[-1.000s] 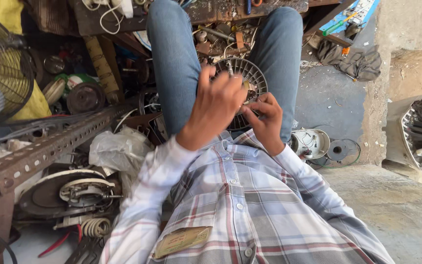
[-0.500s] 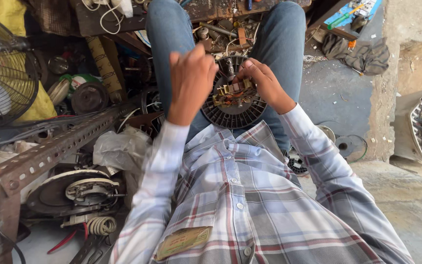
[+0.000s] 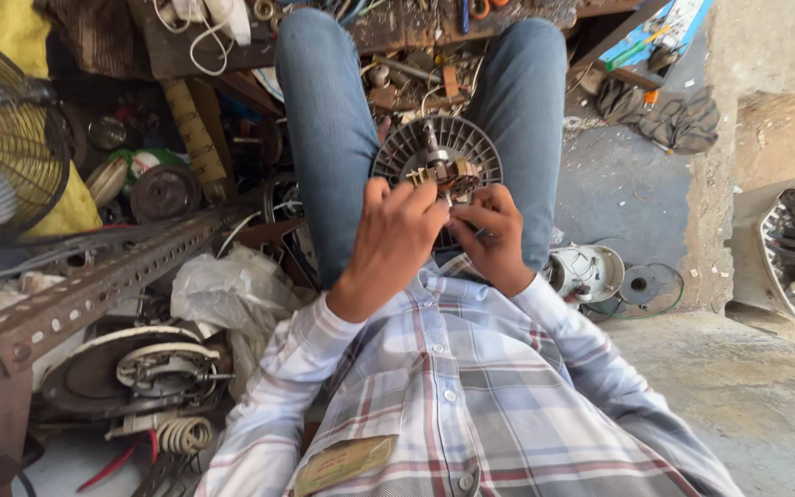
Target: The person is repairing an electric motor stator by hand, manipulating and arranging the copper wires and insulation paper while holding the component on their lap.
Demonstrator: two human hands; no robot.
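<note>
A round grey fan motor housing (image 3: 457,147) with radial vent slots and copper windings rests between my knees in blue jeans. My left hand (image 3: 396,239) grips its near left side with the fingers curled over the winding block. At the near right of the housing, my right hand (image 3: 491,232) pinches a small part by the shaft; what it pinches is hidden by the fingers. Both hands touch each other over the motor.
A yellow fan guard (image 3: 11,138) stands far left. A rusty perforated angle bar (image 3: 94,285) crosses the left side above a motor plate with coils (image 3: 154,368) and a white plastic bag (image 3: 232,294). A white motor part (image 3: 586,273) lies right on the concrete floor (image 3: 747,387).
The motor housing dropped from raised in front of my chest to low between my knees. Both hands came closer together over its near edge.
</note>
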